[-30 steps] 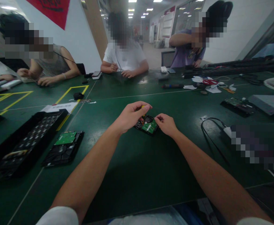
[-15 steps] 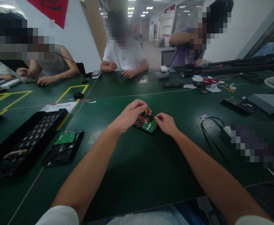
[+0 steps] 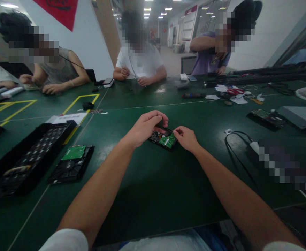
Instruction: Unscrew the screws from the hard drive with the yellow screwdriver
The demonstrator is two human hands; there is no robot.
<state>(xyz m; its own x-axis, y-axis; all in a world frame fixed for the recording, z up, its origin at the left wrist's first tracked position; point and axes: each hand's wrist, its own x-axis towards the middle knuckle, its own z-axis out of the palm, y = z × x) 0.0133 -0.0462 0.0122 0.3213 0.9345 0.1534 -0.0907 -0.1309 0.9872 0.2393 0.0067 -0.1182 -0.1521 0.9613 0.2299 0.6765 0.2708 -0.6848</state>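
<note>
A hard drive (image 3: 166,141) with a green circuit board lies tilted across the table in front of me. Over its far left part, my left hand (image 3: 148,128) is curled, with the lower fingers reaching down to the drive. Whatever lies between its thumb and fingertips is dark and too hidden to name. My right hand (image 3: 185,138) is closed in a pinch at the drive's right edge. The exact grip of those fingertips is too small to see clearly.
On the left, a long black tray (image 3: 35,153) holds rows of small parts, beside another hard drive (image 3: 71,164). A third drive (image 3: 266,118) and a grey box (image 3: 300,115) stand right, near a black cable (image 3: 227,153). Several people sit across the green table (image 3: 153,205).
The yellow piece seen at my left fingertips is no longer visible, and those fingers have shifted slightly. My right hand stays at the drive's edge.
</note>
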